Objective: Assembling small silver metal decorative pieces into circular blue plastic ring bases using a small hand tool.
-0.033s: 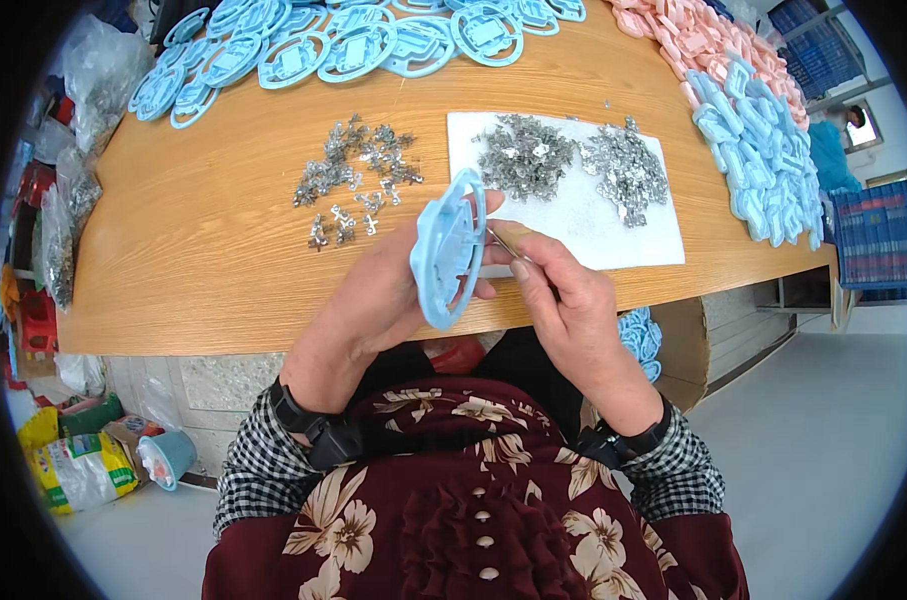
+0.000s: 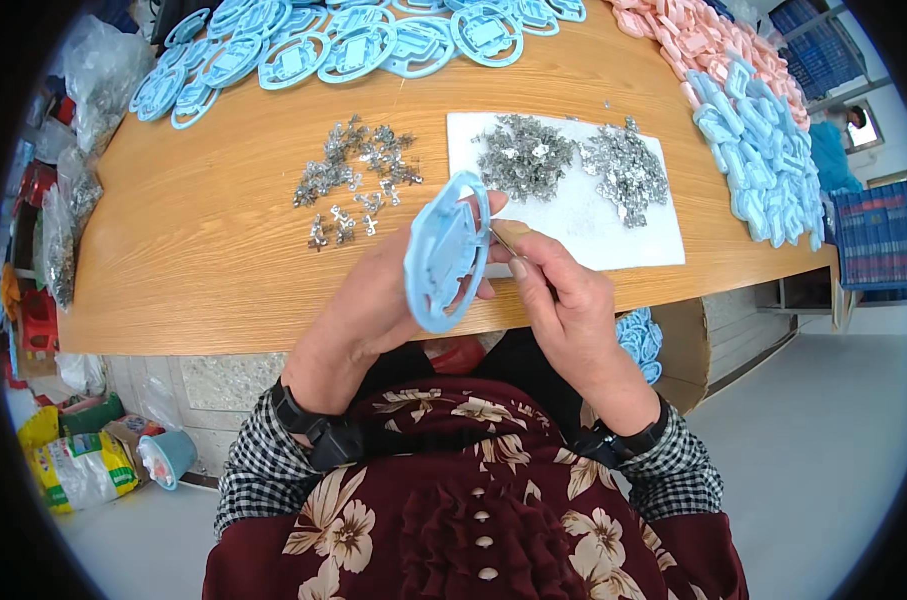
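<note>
My left hand (image 2: 378,290) holds up a light-blue oval plastic frame (image 2: 443,250) by its edge, fingers wrapped behind it. The frame stands tilted, with its ribbed face turned partly to the right. In my right hand (image 2: 578,305), a slim metal tool (image 2: 503,240) is pinched between thumb and fingers. Its tip meets the frame's right rim, but I cannot make out what kind of tool it is. Small silver metal clips (image 2: 358,160) lie loose on the table beyond my left hand. Two more heaps, one of metal pieces (image 2: 523,158) and one of flatter bits (image 2: 628,170), rest on a white sheet (image 2: 593,248).
Many blue oval frames (image 2: 358,45) cover the far side of the wooden table (image 2: 203,260). Blue plastic parts (image 2: 763,160) and pink ones (image 2: 688,40) are piled at the right. Below the edge, a cardboard box (image 2: 678,340) stands beside more blue parts. A person is at the far right.
The blue frame has turned slightly in my left hand, showing more of its face, and its lower end has shifted a little left. My right hand stays almost still at its rim.
</note>
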`<control>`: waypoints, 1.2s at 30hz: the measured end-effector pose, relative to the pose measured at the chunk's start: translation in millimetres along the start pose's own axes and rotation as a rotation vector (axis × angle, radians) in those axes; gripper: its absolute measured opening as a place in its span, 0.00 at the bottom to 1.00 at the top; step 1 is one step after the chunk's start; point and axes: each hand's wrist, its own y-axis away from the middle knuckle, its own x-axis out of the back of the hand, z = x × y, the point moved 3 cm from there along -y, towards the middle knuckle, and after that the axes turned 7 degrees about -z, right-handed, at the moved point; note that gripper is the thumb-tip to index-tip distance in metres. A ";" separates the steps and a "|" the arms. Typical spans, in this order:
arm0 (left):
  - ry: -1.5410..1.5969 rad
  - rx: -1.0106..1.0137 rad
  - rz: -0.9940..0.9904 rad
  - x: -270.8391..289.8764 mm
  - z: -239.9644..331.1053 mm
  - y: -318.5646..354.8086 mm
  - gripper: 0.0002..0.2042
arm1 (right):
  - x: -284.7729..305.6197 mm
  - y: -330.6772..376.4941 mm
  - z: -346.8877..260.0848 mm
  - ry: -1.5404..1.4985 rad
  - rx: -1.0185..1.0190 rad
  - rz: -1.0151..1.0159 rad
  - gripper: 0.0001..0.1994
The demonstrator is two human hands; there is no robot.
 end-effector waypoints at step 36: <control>0.475 0.127 -0.299 -8.4 -15.4 -17.1 0.33 | 34.6 11.2 18.2 -0.309 0.000 0.121 0.15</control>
